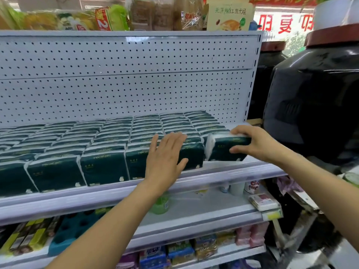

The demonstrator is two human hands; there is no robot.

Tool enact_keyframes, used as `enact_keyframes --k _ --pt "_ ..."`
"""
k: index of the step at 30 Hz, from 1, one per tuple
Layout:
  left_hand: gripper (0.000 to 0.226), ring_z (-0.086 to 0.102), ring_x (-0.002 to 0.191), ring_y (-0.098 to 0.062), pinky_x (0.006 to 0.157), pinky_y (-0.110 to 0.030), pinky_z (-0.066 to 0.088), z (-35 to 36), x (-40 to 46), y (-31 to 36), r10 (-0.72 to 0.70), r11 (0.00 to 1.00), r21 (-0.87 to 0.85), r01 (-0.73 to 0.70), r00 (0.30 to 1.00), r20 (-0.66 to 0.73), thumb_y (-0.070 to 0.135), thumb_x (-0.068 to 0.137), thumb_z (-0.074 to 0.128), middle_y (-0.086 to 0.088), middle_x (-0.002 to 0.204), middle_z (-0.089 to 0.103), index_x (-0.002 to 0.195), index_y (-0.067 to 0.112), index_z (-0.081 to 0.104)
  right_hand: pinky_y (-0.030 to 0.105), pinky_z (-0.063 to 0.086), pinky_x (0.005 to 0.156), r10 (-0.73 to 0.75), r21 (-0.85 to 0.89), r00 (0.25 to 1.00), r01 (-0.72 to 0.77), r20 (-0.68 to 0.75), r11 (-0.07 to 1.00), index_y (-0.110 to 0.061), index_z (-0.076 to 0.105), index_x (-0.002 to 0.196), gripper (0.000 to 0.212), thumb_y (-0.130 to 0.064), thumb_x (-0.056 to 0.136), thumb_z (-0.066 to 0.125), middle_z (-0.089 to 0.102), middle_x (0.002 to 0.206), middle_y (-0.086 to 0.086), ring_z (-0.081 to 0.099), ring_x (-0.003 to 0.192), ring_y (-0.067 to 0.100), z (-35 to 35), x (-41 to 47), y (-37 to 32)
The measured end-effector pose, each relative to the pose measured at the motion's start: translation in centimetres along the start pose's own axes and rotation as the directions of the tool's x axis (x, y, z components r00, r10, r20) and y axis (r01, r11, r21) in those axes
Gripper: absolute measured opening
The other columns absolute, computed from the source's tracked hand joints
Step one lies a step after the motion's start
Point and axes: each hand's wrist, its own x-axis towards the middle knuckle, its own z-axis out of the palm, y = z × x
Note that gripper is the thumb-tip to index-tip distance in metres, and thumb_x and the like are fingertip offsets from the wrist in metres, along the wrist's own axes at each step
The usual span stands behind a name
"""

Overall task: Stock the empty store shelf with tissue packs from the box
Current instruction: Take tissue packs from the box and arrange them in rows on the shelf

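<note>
Rows of dark green tissue packs [103, 166] stand upright on the white shelf [229, 171], filling it from the left edge almost to the right end. My right hand [250, 141] grips one more green tissue pack [223, 150] at the shelf's right end, thumb on its front and fingers over its top. My left hand [165, 160] lies flat with straight fingers against the front pack next to it. The box is not in view.
A white pegboard back panel [126, 84] rises behind the packs. Large dark jars [314, 105] stand close on the right. Lower shelves hold a green bottle [160, 204], small pink-and-white packs [263, 200] and assorted goods. Snack bags [108, 18] sit on top.
</note>
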Motion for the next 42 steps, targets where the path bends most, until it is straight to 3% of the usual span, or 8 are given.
enact_keyframes --k 2,5,11,16,28,31,35,42 --pt "0.073 0.009 0.151 -0.017 0.121 -0.049 -0.008 1.1 0.6 -0.1 0.057 0.983 0.166 -0.079 0.989 0.136 0.048 0.098 0.047 0.005 0.164 0.014 0.157 0.026 0.01 0.04 0.053 0.081 -0.014 -0.101 1.0 0.013 -0.009 0.995 -0.033 0.061 0.099 0.036 -0.025 0.072 0.085 0.063 0.099 -0.007 0.063 0.087 0.019 0.1 0.9 1.2" --pt "0.078 0.002 0.152 -0.018 0.12 -0.053 -0.009 1.8 1.0 -0.2 0.063 0.956 0.264 -0.125 0.971 0.232 0.047 0.1 0.044 0.006 0.165 0.001 0.157 0.027 -0.005 0.04 0.048 0.083 -0.053 -0.269 0.998 0.064 0.046 0.961 -0.032 0.061 0.11 0.038 -0.031 0.077 0.08 0.055 0.104 -0.007 0.052 0.098 0.017 1.3 1.7 2.1" --pt "0.077 0.007 0.152 -0.018 0.12 -0.052 -0.01 2.1 1.3 0.1 0.015 0.941 0.324 -0.098 0.968 0.25 0.042 0.102 0.044 0.005 0.165 0.001 0.156 0.027 -0.009 0.035 0.047 0.079 -0.165 -0.419 0.982 0.111 -0.094 0.901 -0.028 0.057 0.131 0.048 -0.034 0.085 0.072 0.049 0.129 -0.002 0.044 0.117 0.018 4.3 1.6 4.4" --pt "0.075 0.006 0.152 -0.019 0.119 -0.053 -0.011 2.4 1.4 0.4 -0.008 0.936 0.343 -0.084 0.966 0.259 0.04 0.103 0.041 0.004 0.165 0.001 0.156 0.026 -0.01 0.042 0.041 0.102 -0.244 -0.485 0.968 0.186 -0.058 0.854 -0.024 0.046 0.143 0.053 -0.035 0.094 0.06 0.039 0.151 0.004 0.036 0.138 0.025 6.0 1.9 4.8" --pt "0.073 0.011 0.151 -0.016 0.121 -0.052 -0.005 1.8 1.8 0.2 -0.012 0.969 0.24 -0.051 0.967 0.255 0.058 0.099 0.034 0.005 0.165 0.011 0.157 0.028 0.0 0.049 0.007 0.119 -0.113 -0.564 0.993 0.079 -0.025 0.822 -0.032 0.013 0.154 0.063 -0.048 0.099 0.039 0.008 0.163 -0.001 -0.001 0.15 0.02 7.0 1.3 3.0" --pt "0.071 0.026 0.148 -0.018 0.121 -0.053 0.007 0.7 0.9 0.4 -0.06 0.982 0.185 0.045 0.995 0.076 0.064 0.096 0.021 0.002 0.159 0.031 0.155 0.026 0.02 0.052 0.017 0.117 -0.18 -0.508 0.977 0.098 -0.114 0.856 -0.027 0.024 0.153 0.062 -0.053 0.097 0.033 0.019 0.16 0.004 0.012 0.148 0.026 7.1 -0.2 1.1" --pt "0.068 0.043 0.138 -0.022 0.116 -0.055 0.023 -1.2 -3.2 0.5 -0.073 0.977 0.192 0.092 0.992 -0.104 0.061 0.095 0.032 -0.001 0.15 0.045 0.149 0.02 0.039 0.046 0.039 0.103 -0.323 -0.459 0.921 0.196 -0.218 0.866 -0.019 0.041 0.144 0.059 -0.05 0.095 0.038 0.042 0.147 0.007 0.046 0.127 0.029 7.7 -3.0 -2.2" --pt "0.064 0.052 0.126 -0.023 0.102 -0.047 0.045 -5.4 -14.6 -2.9 -0.185 0.963 0.178 0.203 0.976 -0.115 0.058 0.095 0.046 -0.003 0.144 0.051 0.144 0.017 0.046 0.041 0.049 0.088 -0.466 -0.354 0.873 0.394 -0.144 0.848 -0.015 0.045 0.142 0.055 -0.044 0.096 0.044 0.052 0.138 0.007 0.054 0.119 0.026 13.8 -8.2 -9.3"
